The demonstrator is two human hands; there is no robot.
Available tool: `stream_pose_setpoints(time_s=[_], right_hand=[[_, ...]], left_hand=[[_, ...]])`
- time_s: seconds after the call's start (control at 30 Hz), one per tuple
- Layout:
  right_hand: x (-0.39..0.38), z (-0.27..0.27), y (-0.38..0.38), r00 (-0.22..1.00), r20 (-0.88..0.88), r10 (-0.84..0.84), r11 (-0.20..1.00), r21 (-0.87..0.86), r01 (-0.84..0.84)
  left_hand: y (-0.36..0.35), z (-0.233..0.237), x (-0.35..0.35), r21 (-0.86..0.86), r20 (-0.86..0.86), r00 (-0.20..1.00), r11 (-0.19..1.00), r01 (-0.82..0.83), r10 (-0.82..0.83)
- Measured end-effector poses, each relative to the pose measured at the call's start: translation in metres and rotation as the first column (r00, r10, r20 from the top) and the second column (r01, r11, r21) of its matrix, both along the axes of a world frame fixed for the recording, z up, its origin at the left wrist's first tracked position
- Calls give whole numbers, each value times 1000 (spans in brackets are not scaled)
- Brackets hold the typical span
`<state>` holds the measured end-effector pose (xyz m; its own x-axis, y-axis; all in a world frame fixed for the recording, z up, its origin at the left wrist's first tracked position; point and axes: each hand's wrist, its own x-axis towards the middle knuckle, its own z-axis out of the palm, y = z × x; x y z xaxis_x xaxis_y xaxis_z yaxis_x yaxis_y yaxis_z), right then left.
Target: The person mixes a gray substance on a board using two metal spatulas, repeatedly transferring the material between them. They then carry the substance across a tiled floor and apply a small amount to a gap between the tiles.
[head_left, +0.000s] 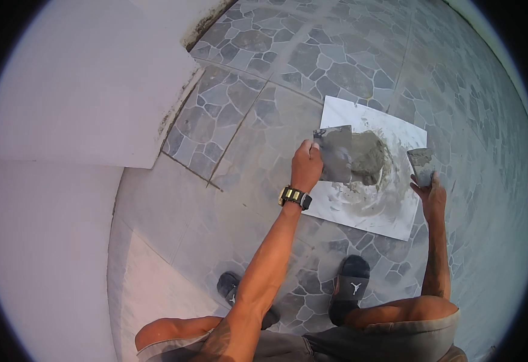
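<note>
A flat, dark rectangular plate is gripped along its left side by my left hand, which has a watch at its wrist. The plate's right edge meets a heap of wet grey mortar on a white board. At the board's right edge, my right hand holds a smaller grey plate with mortar on its upper part. Thin mortar smears surround the heap.
Stone-patterned tiles cover the floor. A white wall with a rough lower edge stands at the left. My feet in black sandals are below the board.
</note>
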<state>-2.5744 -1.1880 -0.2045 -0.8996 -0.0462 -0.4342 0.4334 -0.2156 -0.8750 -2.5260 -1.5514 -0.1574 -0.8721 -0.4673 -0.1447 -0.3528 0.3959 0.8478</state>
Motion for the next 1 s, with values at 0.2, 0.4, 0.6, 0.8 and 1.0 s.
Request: stream_pose_setpoints(time_s=[0.2,0.4,0.6,0.8,1.0], right_hand=[[1,43,-25,999,0,51,983,-178,-50],[18,32,-51,972,-16,235,912,-342,-227],[20,26,-54,941,-19,337,897,-298,-327],[13,16,-33,966,15,258,945,-210,-249],[3,16,-7,982,21,189,977,-100,-186]], left_hand=[[-31,-2,1,495,13,987,857,-145,160],[-44,-12,-1,701,-76,972,706,-105,220],[-54,-6,-3,619,-93,990,785,-22,101],[-61,3,0,417,-35,998,909,-24,43],[-54,-15,18,285,166,986,958,-29,-19]])
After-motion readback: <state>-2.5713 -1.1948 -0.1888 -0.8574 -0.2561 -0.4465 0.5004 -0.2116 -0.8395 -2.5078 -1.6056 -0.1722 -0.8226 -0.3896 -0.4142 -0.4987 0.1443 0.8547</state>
